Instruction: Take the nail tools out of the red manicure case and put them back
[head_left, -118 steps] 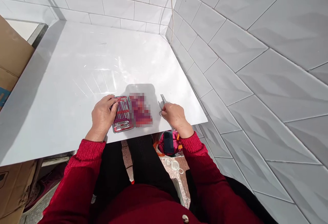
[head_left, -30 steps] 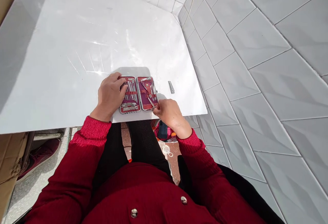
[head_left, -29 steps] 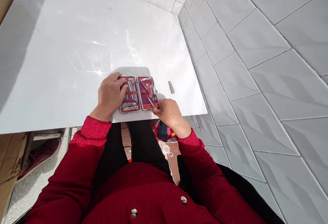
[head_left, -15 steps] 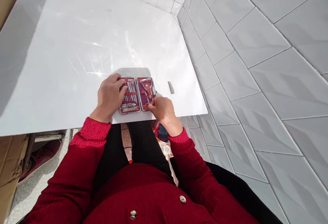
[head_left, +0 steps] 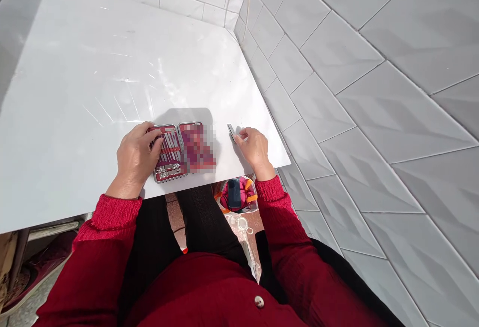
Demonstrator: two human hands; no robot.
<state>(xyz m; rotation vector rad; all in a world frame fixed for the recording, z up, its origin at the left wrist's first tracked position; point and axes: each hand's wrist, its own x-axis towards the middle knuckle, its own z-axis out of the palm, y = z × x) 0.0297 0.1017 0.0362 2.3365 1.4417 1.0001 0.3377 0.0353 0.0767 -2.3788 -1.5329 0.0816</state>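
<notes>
An opened manicure case (head_left: 184,172) with a red lining lies near the front edge of the white table. Several slim metal tools (head_left: 172,142) are strapped in its left half, with nail clippers (head_left: 167,171) below them. The right half is blurred out by pixelation. My left hand (head_left: 136,155) holds the left half at its outer side, fingers curled over the tools' ends. To the right of the case, my right hand (head_left: 254,148) has its thumb and fingers pinched at the near end of a single silver nail clipper (head_left: 230,130) on the table.
Grey tiles (head_left: 318,82) form a wall along the table's right side. Below the front edge, a dark phone (head_left: 234,194) rests on a pink item with orange parts. A dark red shoe (head_left: 41,267) is at the lower left. The white table (head_left: 75,117) stretches away to the back.
My right hand has left the case's right half and moved right to the loose nail clipper. My left hand stays on the case. The view has shifted to the right.
</notes>
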